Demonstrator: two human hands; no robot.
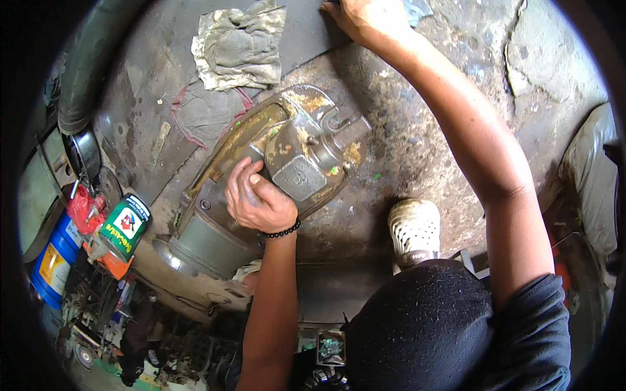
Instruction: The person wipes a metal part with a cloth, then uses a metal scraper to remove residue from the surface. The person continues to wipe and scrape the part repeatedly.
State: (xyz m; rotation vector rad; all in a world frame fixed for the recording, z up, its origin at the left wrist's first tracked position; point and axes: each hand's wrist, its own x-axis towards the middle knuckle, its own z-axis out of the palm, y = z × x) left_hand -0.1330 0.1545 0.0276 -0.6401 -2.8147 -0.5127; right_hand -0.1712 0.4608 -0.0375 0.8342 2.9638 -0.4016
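Observation:
A heavy grey cast-metal housing (300,176) with worn yellowish patches lies on the floor before me, a short shaft sticking out on its right side. My left hand (261,203), wearing a black bead bracelet (283,230), is curled against the housing's near-left part, thumb over the bent fingers. Whatever may lie under those fingers is hidden. Stretched far forward, my right hand (372,21) reaches the upper edge, near a dark flat sheet (310,32). Most of its fingers are cut off by the frame. A bluish crumpled piece (417,10) shows beside it.
Dirty rags (240,49) lie beyond the housing. To the left stand a green can (124,228), a blue container (57,260) and a red plastic bag (87,210). My shoe (415,228) and dark-clad knee (420,326) are near. A pale sack (590,176) stands right.

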